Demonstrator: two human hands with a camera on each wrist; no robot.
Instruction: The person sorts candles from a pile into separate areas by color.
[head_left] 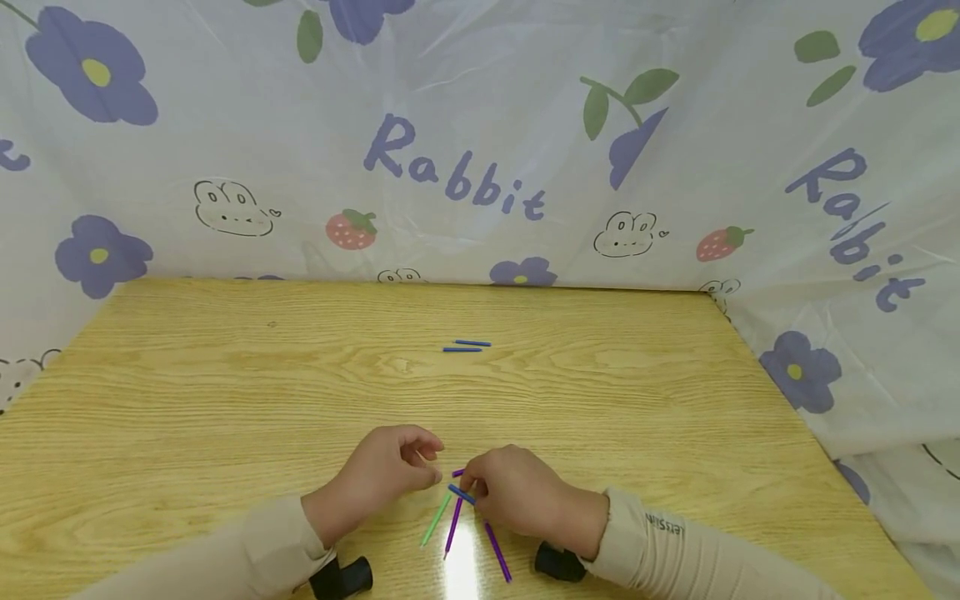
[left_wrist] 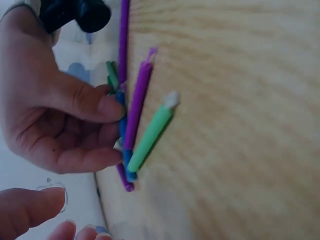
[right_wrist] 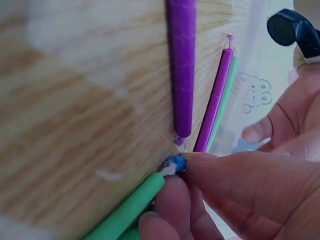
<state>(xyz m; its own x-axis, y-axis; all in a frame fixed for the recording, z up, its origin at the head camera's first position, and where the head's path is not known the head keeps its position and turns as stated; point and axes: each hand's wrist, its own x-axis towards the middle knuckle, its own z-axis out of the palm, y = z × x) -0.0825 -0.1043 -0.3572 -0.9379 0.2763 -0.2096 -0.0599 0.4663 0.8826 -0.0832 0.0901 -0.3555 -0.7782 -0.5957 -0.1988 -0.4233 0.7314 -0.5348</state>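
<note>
My right hand [head_left: 517, 492] pinches a thin blue candle [head_left: 461, 493] between thumb and fingers, low over the table. Its end [right_wrist: 176, 162] shows at the fingertips in the right wrist view. My left hand [head_left: 382, 471] is just to the left, fingers loosely bent, holding nothing. Below the blue candle lie a light green candle [head_left: 436, 522] and a purple candle [head_left: 453, 527], both with wicks. A second purple candle [head_left: 498, 552] lies closer to me, and another purple one [head_left: 458, 473] is partly hidden behind my right hand. Green candles [right_wrist: 127, 212] also lie beside the right fingers.
Two blue candles [head_left: 462, 350] lie side by side farther back on the wooden table [head_left: 225, 383]. A white curtain [head_left: 480, 100] with flowers and rabbits hangs behind the table and along its sides. Black wrist cameras [head_left: 558, 562] sit under both sleeves.
</note>
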